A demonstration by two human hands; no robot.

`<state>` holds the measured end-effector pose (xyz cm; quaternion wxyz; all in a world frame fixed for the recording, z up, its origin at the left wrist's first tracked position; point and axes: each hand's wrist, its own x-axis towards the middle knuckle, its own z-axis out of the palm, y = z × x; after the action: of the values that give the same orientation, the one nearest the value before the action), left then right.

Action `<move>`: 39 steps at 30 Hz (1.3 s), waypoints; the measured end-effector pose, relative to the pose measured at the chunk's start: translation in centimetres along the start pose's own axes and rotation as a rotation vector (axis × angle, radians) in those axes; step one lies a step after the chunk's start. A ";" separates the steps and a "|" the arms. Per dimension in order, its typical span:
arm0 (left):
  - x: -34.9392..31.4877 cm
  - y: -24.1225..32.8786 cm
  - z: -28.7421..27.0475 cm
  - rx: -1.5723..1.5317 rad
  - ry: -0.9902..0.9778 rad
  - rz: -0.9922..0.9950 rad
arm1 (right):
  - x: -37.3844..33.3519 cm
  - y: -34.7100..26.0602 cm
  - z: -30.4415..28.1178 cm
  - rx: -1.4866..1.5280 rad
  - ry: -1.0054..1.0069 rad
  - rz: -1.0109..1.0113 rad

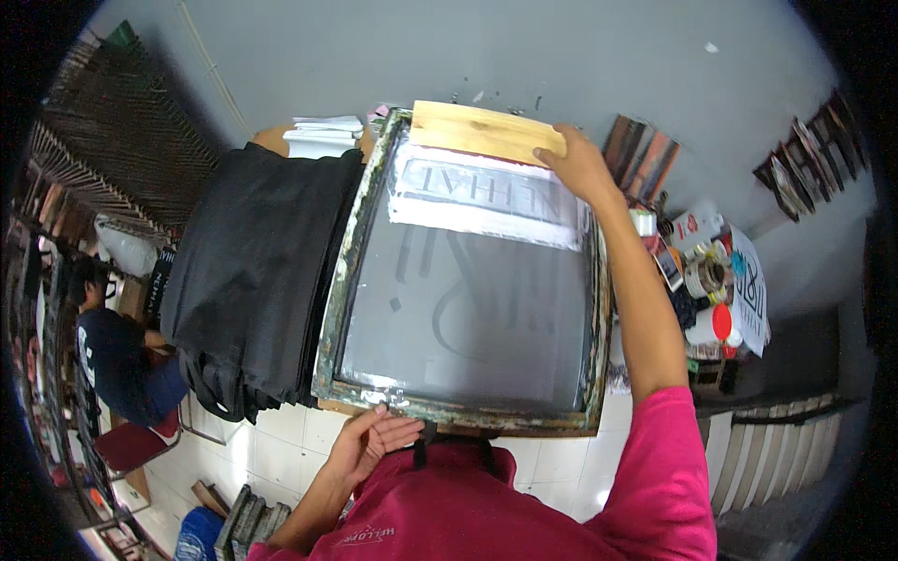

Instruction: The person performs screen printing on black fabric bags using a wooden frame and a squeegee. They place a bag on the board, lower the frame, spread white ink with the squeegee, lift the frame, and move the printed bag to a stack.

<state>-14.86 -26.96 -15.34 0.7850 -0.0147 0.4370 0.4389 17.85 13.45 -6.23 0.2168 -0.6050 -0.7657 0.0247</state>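
Two hands of mine are at this frame (353,280), and only the right one carries anything: my right hand (577,166) is closed round the right end of the squeegee (482,131), thumb on its near face. My left hand (379,441) is palm up at the near rail, left of the middle, fingers loosely curled round nothing and a tip at the wood; whether it presses there I cannot tell. The squeegee lies across the frame's far end, just beyond the white ink (486,222). I judge it light and stiff, a plain board that shouldn't bend much, though with one end held the free left end could swing or tip. Taking it by the bare wood, nearer the middle, should feel steadier; the inked edge would be slippery. The mesh (514,318) I'd treat as the fragile part, taut and easily torn, so the frame is best held by its rails. As for looks, the squeegee is pale yellow, streaked with grain, with a thin dark line along its near edge. The frame is crusted with green, white and brown paint; its grey mesh shows faint lettering and a large curved figure. Left of it sits a stack of black bags (267,271).
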 end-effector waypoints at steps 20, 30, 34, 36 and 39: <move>1.1 1.5 -2.3 0.342 0.081 -0.043 | -9.6 -3.7 3.8 -0.048 0.089 -0.318; 0.3 4.1 -1.1 0.711 -0.007 -0.192 | -8.6 -3.7 7.4 -0.224 0.135 -0.398; -0.8 7.2 1.1 0.826 -0.099 -0.136 | -2.9 -1.3 8.3 -0.207 0.128 -0.374; -0.8 8.8 1.7 0.827 -0.120 -0.058 | 0.1 -0.9 7.5 -0.167 0.109 -0.349; 0.0 11.4 3.8 0.918 -0.075 0.216 | 3.1 -0.7 6.4 -0.119 0.072 -0.287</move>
<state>-20.31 -18.43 -8.86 0.6755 0.3950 0.5563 0.2796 14.35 17.62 -10.84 0.2094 -0.5015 -0.8362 -0.0737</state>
